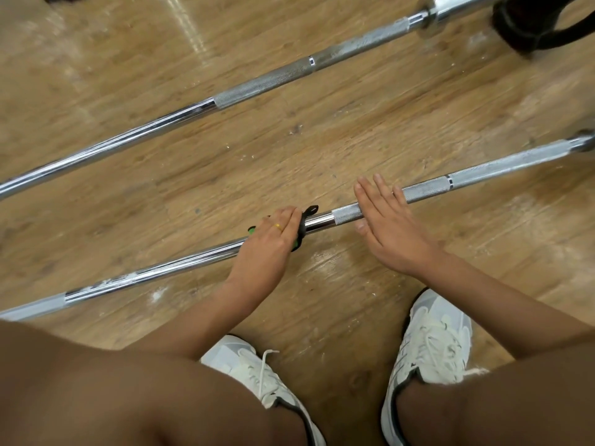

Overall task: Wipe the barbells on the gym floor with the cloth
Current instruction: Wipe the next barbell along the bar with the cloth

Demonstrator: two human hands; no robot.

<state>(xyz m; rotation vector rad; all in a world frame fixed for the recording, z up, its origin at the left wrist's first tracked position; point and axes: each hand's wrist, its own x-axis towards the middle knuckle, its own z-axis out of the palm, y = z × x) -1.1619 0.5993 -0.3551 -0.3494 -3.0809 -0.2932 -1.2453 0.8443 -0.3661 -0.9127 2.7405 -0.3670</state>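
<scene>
1. Bare knees fill the bottom of my head view, and below them two white laced sneakers, the left sneaker (254,371) and the right sneaker (431,346), stand on the worn light-brown wooden floor (322,149).
2. Just beyond the sneakers, the near chrome steel barbell (318,221) lies on the floor, running diagonally from lower left to upper right.
3. My left hand (270,235) has its fingers curled over this bar's smooth middle section. It grips the green-and-black cloth (302,230), which is wrapped around the shaft. A thin gold ring (278,227) shows on one finger.
4. My right hand (391,226) lies flat on the knurled section just right of the cloth, with fingers straight and close together and the thumb under the bar's near side. It holds nothing.
5. White chalky smears (106,281) mark the near bar well to the left of the cloth.
6. The far chrome steel barbell (257,86) lies roughly parallel, well apart from the near one, and neither hand touches it.
7. A dark object (531,24) sits at the top right corner. I cannot tell what it is.
</scene>
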